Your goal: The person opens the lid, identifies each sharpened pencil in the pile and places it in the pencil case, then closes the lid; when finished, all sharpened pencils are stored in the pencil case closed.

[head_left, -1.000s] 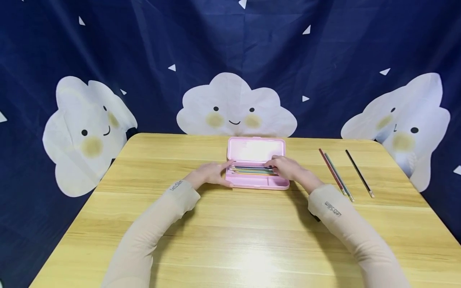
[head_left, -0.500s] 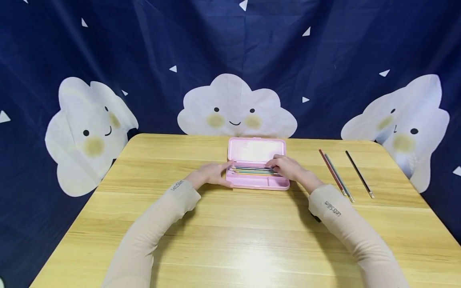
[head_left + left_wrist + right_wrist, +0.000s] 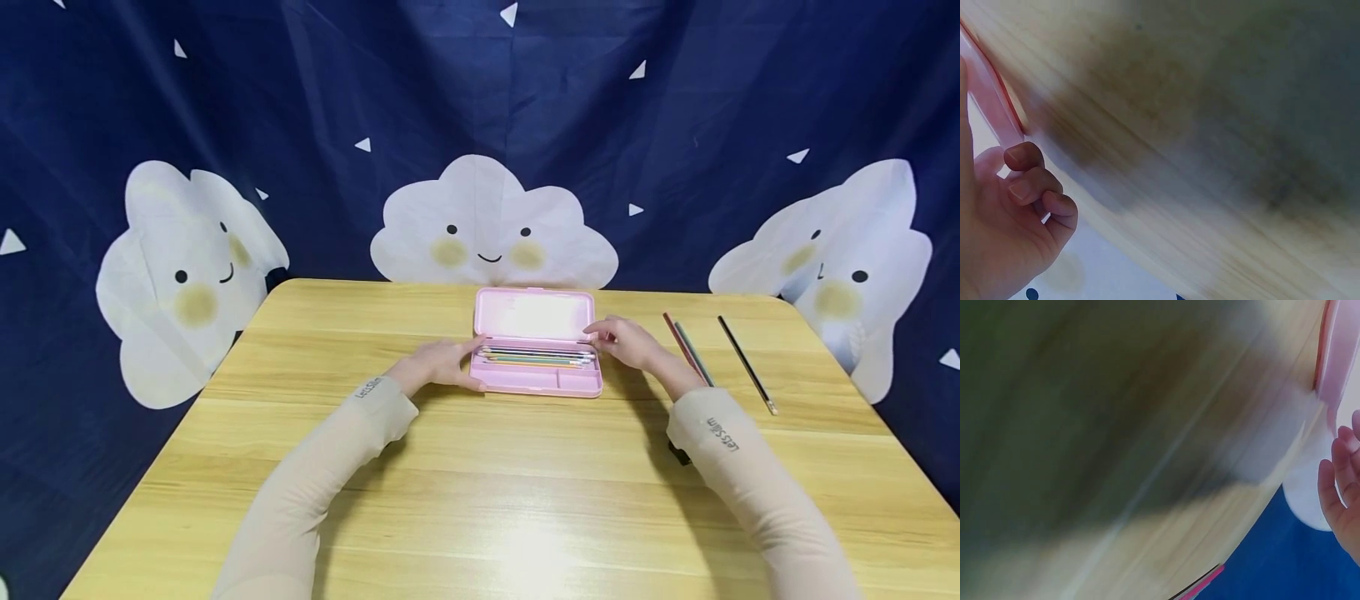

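A pink pencil case (image 3: 536, 387) lies with its lid (image 3: 534, 315) raised at the far middle of the table. Several pencils (image 3: 536, 357) lie side by side in its long compartment. My left hand (image 3: 435, 365) holds the case's left end, thumb at the front corner and index finger at the back. In the left wrist view, the other fingers (image 3: 1035, 181) are bent beside the case. My right hand (image 3: 628, 342) hovers at the right end of the case, with no pencil visible in it. Its fingers (image 3: 1342, 481) look loosely bent in the right wrist view.
On the wooden table (image 3: 487, 483), a red pencil (image 3: 678, 337) and a green pencil (image 3: 693, 354) lie to the right, partly hidden by my right arm. A black pencil (image 3: 746, 364) lies farther right. A dark blue curtain (image 3: 315, 125) with clouds hangs behind the table.
My right hand has drawn back from the pencils in the case, moving right past the case's end. The pencils' right ends are now uncovered. My left hand has stayed in place.
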